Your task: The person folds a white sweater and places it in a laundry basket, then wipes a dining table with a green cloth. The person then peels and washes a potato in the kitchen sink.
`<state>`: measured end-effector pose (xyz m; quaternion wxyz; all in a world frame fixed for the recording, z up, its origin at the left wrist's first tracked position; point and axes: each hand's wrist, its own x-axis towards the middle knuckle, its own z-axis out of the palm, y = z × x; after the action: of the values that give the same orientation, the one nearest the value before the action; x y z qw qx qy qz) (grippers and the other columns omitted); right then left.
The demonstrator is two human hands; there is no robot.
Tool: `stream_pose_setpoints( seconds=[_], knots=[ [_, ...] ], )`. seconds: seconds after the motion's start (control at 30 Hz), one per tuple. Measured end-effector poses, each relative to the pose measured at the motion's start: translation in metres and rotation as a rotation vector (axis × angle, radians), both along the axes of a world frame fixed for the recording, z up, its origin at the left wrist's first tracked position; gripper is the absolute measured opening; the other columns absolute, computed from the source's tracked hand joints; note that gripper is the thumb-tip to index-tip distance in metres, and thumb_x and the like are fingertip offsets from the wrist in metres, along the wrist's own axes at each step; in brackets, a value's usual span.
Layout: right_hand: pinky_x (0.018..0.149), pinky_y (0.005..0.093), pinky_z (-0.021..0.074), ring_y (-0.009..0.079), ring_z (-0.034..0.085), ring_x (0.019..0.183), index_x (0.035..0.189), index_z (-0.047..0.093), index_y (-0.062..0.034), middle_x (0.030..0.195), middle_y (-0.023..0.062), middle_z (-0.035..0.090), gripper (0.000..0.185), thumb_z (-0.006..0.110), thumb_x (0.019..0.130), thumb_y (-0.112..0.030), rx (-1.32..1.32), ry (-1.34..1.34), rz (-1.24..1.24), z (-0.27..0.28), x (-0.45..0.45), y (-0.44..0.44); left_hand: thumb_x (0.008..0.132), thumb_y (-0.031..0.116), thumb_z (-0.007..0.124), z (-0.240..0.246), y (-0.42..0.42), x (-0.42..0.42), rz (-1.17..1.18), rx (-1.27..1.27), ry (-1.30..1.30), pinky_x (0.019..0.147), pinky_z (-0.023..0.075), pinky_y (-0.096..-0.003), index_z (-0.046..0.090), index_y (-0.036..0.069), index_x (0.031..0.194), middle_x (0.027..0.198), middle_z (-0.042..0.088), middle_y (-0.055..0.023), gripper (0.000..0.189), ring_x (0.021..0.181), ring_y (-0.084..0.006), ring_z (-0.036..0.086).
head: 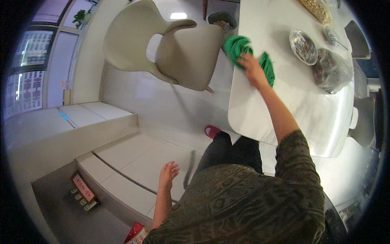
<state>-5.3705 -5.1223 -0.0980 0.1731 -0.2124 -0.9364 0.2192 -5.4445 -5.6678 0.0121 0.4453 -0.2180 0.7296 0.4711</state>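
Note:
My right hand (252,70) grips a bunched green cloth (239,48) at the left edge of a white table (259,113). Part of the cloth hangs past that edge, and another fold lies on the tabletop to the right of my fingers. The hand and cloth look slightly blurred. Down at my left side, my left hand (169,174) hangs away from the table with nothing in it. Its fingers are slightly bent and a little apart.
A beige chair (189,55) stands against the table's left side, near a bin (224,21). Farther right on the table are a plastic-covered bowl (303,47), a clear plastic bag (330,71) with dark contents and a bag of pale food (318,10).

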Motion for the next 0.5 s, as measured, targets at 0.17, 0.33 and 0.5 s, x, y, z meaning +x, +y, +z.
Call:
stream_pose_setpoints(
  seconds=[0.17, 0.33, 0.5],
  knots=[
    [0.108, 0.0422, 0.0260, 0.0315, 0.027, 0.132, 0.120, 0.053, -0.0079, 0.137, 0.0117, 0.037, 0.043, 0.050, 0.078, 0.000, -0.173, -0.289, 0.143, 0.051, 0.116, -0.177, 0.090, 0.030, 0.051, -0.017, 0.021, -0.081, -0.307, 0.018, -0.012, 0.074, 0.0468, -0.0265, 0.050, 0.005, 0.113, 0.099, 0.061, -0.0077, 0.035, 0.086, -0.0154, 0.059],
    [0.106, 0.0474, 0.0231, 0.0394, 0.025, 0.129, 0.123, 0.045, 0.0008, 0.140, 0.0194, 0.029, 0.047, 0.048, 0.077, 0.001, -0.109, -0.319, -0.463, 0.050, 0.145, -0.195, 0.093, 0.024, 0.048, -0.008, 0.079, -0.203, -0.443, 0.086, 0.243, 0.074, 0.0461, -0.0261, 0.052, 0.004, 0.112, 0.100, 0.061, -0.0074, 0.028, 0.086, -0.0133, 0.058],
    [0.085, 0.0474, 0.0359, 0.0382, 0.046, 0.089, 0.099, 0.050, 0.0026, 0.093, 0.0236, 0.050, 0.018, 0.048, 0.084, -0.008, 0.040, -0.123, -0.791, 0.023, 0.016, -0.077, 0.093, 0.023, 0.048, 0.017, 0.133, -0.294, -0.626, 0.132, 0.428, 0.073, 0.0460, -0.0276, 0.052, 0.003, 0.111, 0.100, 0.061, -0.0074, 0.028, 0.086, -0.0140, 0.058]
  ],
)
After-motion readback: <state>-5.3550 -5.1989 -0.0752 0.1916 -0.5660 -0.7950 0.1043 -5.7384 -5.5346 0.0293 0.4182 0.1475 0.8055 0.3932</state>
